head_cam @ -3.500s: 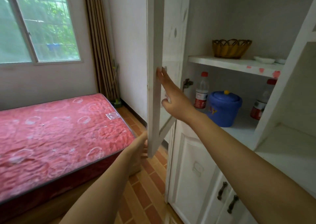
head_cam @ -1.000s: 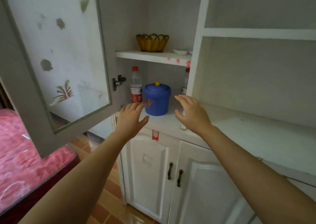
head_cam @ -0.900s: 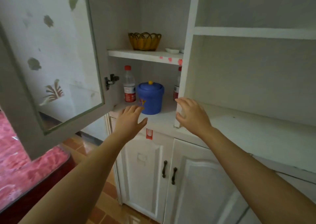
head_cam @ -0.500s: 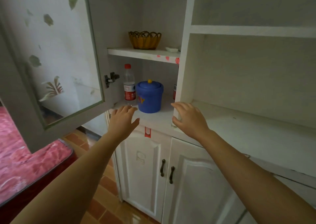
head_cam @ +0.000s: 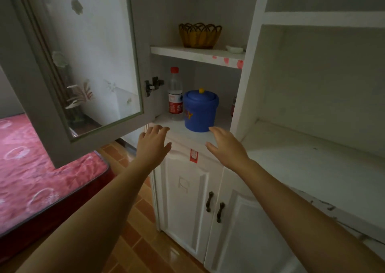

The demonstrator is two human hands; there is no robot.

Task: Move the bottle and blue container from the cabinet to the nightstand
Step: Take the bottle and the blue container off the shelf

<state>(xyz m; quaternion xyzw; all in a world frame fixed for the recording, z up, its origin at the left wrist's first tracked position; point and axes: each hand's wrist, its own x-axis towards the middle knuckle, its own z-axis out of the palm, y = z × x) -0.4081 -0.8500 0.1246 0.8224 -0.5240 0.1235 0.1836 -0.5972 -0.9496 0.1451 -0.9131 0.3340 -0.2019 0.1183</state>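
A clear bottle (head_cam: 175, 94) with a red cap and red label stands upright on the lower shelf of the white cabinet (head_cam: 245, 85). Right beside it sits a blue container (head_cam: 200, 111) with a lid and a yellow knob. My left hand (head_cam: 153, 145) hovers in front of the shelf edge, below the bottle, fingers spread and empty. My right hand (head_cam: 226, 145) is held out just below and right of the blue container, also spread and empty. Neither hand touches anything.
The glass cabinet door (head_cam: 83, 64) stands swung out to the left. A woven yellow basket (head_cam: 200, 35) and a small white dish (head_cam: 235, 49) rest on the upper shelf. A second red-labelled bottle (head_cam: 233, 107) peeks from behind the post. A red mattress (head_cam: 37, 168) lies at left.
Both hands have dropped slightly and drawn back toward the shelf's front edge; the right hand has shifted left off the cabinet post. The view is darker.
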